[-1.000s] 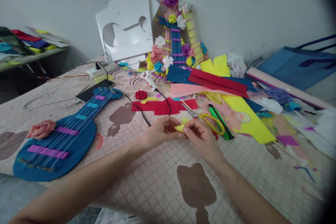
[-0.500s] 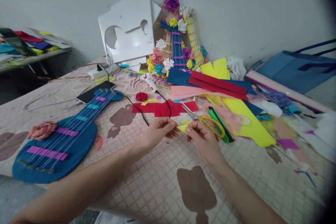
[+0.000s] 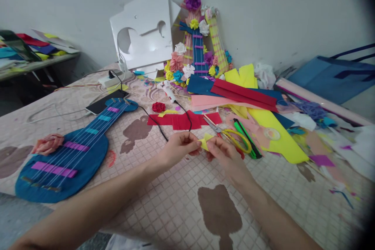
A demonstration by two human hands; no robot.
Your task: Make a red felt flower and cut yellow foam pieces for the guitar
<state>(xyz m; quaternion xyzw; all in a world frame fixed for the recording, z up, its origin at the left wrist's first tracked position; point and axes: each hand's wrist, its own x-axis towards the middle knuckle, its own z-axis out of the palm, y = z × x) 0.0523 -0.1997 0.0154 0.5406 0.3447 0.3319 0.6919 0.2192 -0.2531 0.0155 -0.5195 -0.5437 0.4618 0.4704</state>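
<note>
Between my two hands, above the patterned tablecloth, is a small piece of yellow crepe paper (image 3: pixel 204 143). My left hand (image 3: pixel 182 146) pinches its left edge between thumb and fingers. Its right side is pinched by my right hand (image 3: pixel 222 149), whose fingers hide part of the paper. Just beyond my right hand lie scissors (image 3: pixel 238 137) with yellow handles and a green-and-black cutter or marker (image 3: pixel 246 138). Red paper strips (image 3: pixel 187 120) lie behind my hands, with a black cord across them. A red paper rose (image 3: pixel 158 107) sits close by.
A blue paper guitar (image 3: pixel 88 140) with a pink rose lies at left. A white glue gun (image 3: pixel 166 90) and a phone (image 3: pixel 101 103) are farther back. Coloured crepe strips (image 3: pixel 243 93) pile up at right. Flower-covered guitars (image 3: pixel 199 47) and a white foam cut-out (image 3: pixel 143 52) lean on the wall.
My left hand has shifted slightly right and is closer to my right hand. The yellow paper between them looks more folded or bunched. The view has moved very slightly.
</note>
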